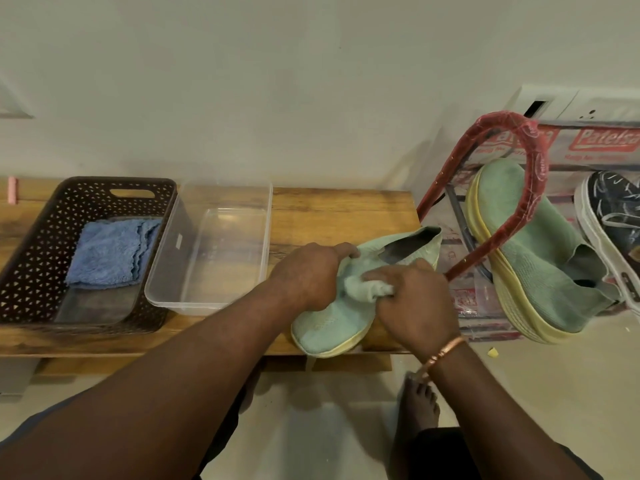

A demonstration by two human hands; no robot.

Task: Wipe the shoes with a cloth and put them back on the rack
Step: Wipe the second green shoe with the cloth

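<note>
One shoe [329, 323] is under the cloth at this moment: a pale mint slip-on with a knitted upper and a thick cream-yellow sole. It lies at the right end of the bench [339, 216], its toe just over the near edge and its heel opening toward the far right corner. The person's left hand [308, 275] curls round the shoe's midfoot from the left and steadies it. The right hand [415, 299], a copper bangle [443, 353] at its wrist, pinches a crumpled pale cloth [363, 289] and presses it onto the top of the upper. The step in hand looks like the wiping itself, probably partway through this shoe. The next move would likely call for turning the soft, yielding shoe to reach the sole edge, then carrying it to the rack [541, 157], a red-wrapped tubular frame just past the bench's right end. There its greener mate [547, 251] leans tilted beside a dark patterned sneaker [613, 209]. Toward the left end sit a perforated brown basket [34, 258] holding a folded blue terry cloth [110, 251] and, just beside it, a clear plastic tub [221, 202].
</note>
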